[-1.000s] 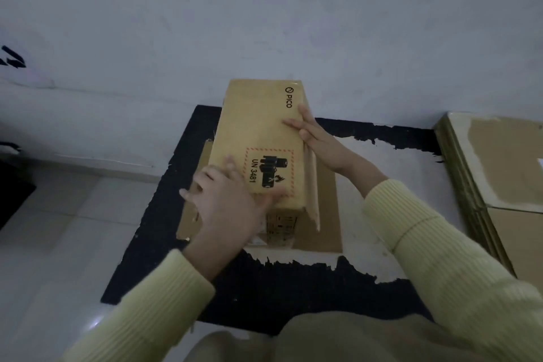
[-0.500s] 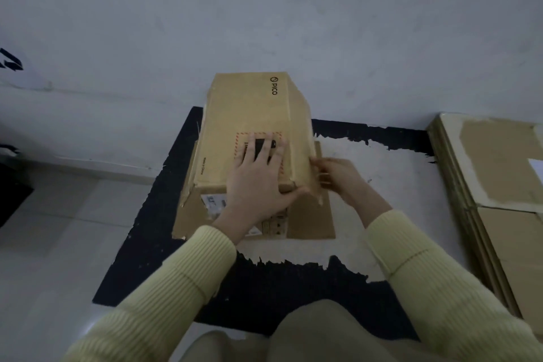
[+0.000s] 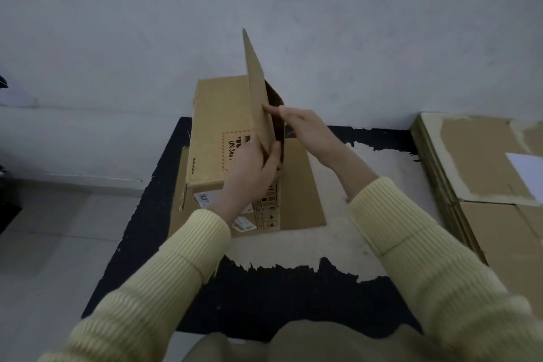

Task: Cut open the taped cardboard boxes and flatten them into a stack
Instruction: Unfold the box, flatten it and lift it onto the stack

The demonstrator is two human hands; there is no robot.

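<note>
Plainly open on top, the cardboard box (image 3: 217, 138) stands on a flat sheet (image 3: 302, 185) near the mat's (image 3: 141, 229) far edge. The left hand (image 3: 252, 170) pinches the upright flap (image 3: 258, 91) low down, and the right hand (image 3: 305, 129) lays straight fingers against it. The board looks light and stiff, and is probably best gripped near the creases.

One pale yellow knit sweater (image 3: 470, 317) on both arms. On the left sleeve (image 3: 164, 282): fine ribs running lengthwise, and a long ribbed cuff (image 3: 205, 232) set off by a seam line across the knit. On the right sleeve (image 3: 426, 258): same yellow rib, same cuff seam, fabric bulkier and looser toward the elbow. The left hand (image 3: 249, 176) and right hand (image 3: 305, 129) are bare beyond the cuffs. Bottom edge of view: smooth, dull khaki cloth (image 3: 308, 344), part of a lower garment, cut unclear.
</note>
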